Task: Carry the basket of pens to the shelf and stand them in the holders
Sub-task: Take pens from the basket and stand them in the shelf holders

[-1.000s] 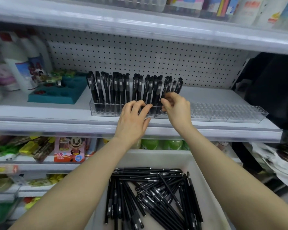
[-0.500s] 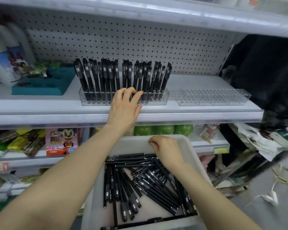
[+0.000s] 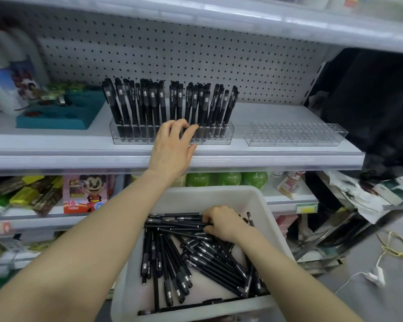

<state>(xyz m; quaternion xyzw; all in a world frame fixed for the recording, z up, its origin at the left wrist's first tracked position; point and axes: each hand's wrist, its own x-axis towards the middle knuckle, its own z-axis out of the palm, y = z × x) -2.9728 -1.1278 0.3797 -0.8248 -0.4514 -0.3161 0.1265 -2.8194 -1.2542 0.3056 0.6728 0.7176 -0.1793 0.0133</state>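
Fingers (image 3: 180,126) of left hand (image 3: 172,147): relaxed, spread, laid over front rim of clear acrylic slotted pen holder (image 3: 228,137). Fingers (image 3: 207,221) of right hand (image 3: 226,225): curled round a few loose black pens (image 3: 207,259) at top of pile in basket.

Surface, left to right: white metal shop shelf (image 3: 56,145) with white pegboard back panel (image 3: 196,54).
- Far left: white plastic bottles with printed labels (image 3: 7,89), blurred.
- Next: teal moulded tray (image 3: 63,112), small items in its hollows, too blurred to name.
- Middle: pen holder near shelf front edge.
- Just right, apart from it: second clear slotted holder (image 3: 296,135), slots bare.
- Far right: dark space past shelf end.

Lower shelf (image 3: 44,214):
- yellow and brown packets (image 3: 33,194)
- pink cartoon-mouse box marked 18 (image 3: 86,194)
- green round objects (image 3: 228,178)
- small red-and-white packs (image 3: 289,182)

In front, centre: white rectangular plastic basket (image 3: 219,194), right hand inside; support hidden. Right: crumpled paper (image 3: 370,196), grey floor (image 3: 370,298), white cable (image 3: 358,275), yellowish cord (image 3: 396,247).

Pens: slim, matte black, silver band, small white print on barrel. Standing black pens (image 3: 154,103) upright or slightly leaning in holder slots, packed close, one gap near centre. In basket: lying flat, criss-crossed in a heap.
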